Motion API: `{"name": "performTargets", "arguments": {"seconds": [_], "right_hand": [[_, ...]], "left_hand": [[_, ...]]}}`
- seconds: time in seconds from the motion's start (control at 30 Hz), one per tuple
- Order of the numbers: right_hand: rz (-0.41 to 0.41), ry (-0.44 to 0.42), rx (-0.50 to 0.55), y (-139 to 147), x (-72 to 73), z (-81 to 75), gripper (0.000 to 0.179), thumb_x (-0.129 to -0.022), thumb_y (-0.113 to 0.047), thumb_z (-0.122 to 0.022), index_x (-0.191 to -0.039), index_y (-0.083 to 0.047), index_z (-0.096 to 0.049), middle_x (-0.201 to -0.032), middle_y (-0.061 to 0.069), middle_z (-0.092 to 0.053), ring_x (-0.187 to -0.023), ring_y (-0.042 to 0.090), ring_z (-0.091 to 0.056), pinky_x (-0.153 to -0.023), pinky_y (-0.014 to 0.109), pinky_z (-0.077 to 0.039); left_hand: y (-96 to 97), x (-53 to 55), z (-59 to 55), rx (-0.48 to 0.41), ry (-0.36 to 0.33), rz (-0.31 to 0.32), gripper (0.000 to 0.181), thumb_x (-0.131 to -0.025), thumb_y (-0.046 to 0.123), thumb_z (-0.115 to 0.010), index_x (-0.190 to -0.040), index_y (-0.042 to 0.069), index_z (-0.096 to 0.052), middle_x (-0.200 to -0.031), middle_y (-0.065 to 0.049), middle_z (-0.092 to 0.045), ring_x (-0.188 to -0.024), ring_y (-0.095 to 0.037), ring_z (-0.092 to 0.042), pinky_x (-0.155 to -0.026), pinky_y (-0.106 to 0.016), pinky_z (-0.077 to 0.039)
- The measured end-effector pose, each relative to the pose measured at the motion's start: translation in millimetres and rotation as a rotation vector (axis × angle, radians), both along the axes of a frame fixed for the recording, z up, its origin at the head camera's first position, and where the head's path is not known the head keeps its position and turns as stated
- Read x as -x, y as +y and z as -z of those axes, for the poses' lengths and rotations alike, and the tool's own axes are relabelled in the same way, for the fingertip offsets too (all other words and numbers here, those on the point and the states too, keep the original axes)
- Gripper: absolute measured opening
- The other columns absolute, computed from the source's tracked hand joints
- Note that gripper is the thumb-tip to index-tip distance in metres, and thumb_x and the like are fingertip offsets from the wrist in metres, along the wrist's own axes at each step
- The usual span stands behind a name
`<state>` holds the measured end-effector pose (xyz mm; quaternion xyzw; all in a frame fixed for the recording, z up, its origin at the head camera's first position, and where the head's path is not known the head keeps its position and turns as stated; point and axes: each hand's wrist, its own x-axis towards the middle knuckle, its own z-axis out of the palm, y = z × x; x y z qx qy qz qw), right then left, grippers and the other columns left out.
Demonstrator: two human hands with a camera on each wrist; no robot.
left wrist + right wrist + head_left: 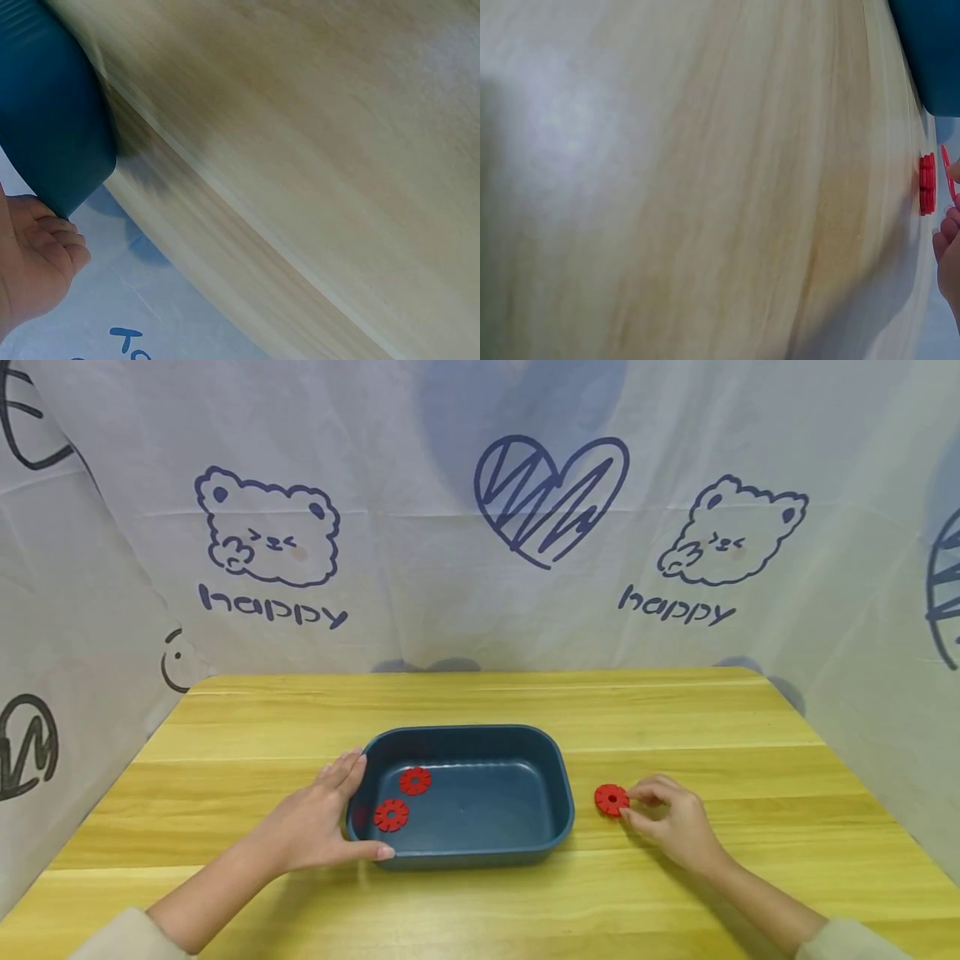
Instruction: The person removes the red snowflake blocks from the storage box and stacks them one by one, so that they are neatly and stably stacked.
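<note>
Head view: tabletop (675,693)'s carrying the blue tub (480,739); L hand (318,822)'s fingers are clamping its corner; R hand (678,822)'s reaching just right of it. Outside, a red stack (928,184)'s prob. waiting; one disc (604,802)'s being pinched in R fingers, two discs (383,817) already lying inside.

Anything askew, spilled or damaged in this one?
Nothing stands out. The bin sits upright with two red discs lying flat inside. Beside it, the right hand pinches another disc just above a small stack. I see no spill or damage.
</note>
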<state>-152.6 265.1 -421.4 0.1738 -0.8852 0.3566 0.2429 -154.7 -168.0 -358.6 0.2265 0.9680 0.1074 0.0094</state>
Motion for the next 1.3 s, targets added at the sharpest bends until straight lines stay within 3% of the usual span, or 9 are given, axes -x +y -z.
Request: {"name": "performTargets", "arguments": {"seconds": [0.77,1.3], "right_hand": [[0.053,-0.096,0.019,-2.0,2.0,2.8,0.015,-0.067,0.004,-0.077,-0.078,0.000,-0.068,-0.079,0.008,-0.065,-0.070,0.000,-0.056,-0.061,0.018,-0.051],[0.102,-0.110,0.037,-7.3,0.2,3.2,0.016,-0.066,0.001,-0.080,-0.076,-0.003,-0.068,-0.077,0.005,-0.066,-0.067,0.001,-0.056,-0.059,0.019,-0.051]], "left_hand": [[-0.8,-0.4,1.2,-0.002,0.003,0.001,0.115,-0.066,0.074,-0.060,-0.142,-0.007,-0.029,-0.149,-0.026,-0.027,-0.131,-0.049,-0.033,-0.096,-0.058,-0.041],[-0.4,-0.1,2.5,-0.007,0.005,-0.004,0.115,-0.066,0.074,-0.061,-0.142,-0.007,-0.029,-0.149,-0.026,-0.026,-0.129,-0.051,-0.035,-0.091,-0.060,-0.043]]}}
